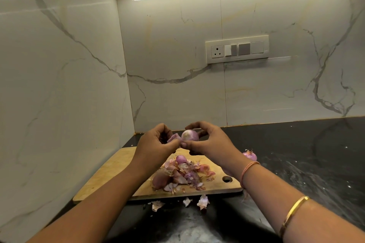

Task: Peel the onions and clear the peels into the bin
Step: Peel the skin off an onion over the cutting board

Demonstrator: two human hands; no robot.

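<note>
- Wall (177,45): pale marble, grey veins, wrapping the corner behind and to the left.
- Counter (296,154): black, speckled, running off to the right.
- Board (110,173): wooden, flat on the counter in the corner, hole at its right end.
- Right hand (209,140): up above the board's far edge, fingers curled over the onion, thumb underneath, gripping it.
- Left hand (156,144): right alongside, pinching a peel between thumb and fingers.
- Switch plate (237,49): white, on the back wall.
- Pile (181,175): pink and brown skins heaped mid-board, below the hands.
- Onion (189,135): held in the air between both hands, mostly bare, pale purple.
- Second onion (250,155): on the counter just past the board's right edge, partly behind the right wrist.
- Peel (173,137): touching the onion's left side.
- Scraps (203,201): loose on the counter, just off the board's near edge.
</note>
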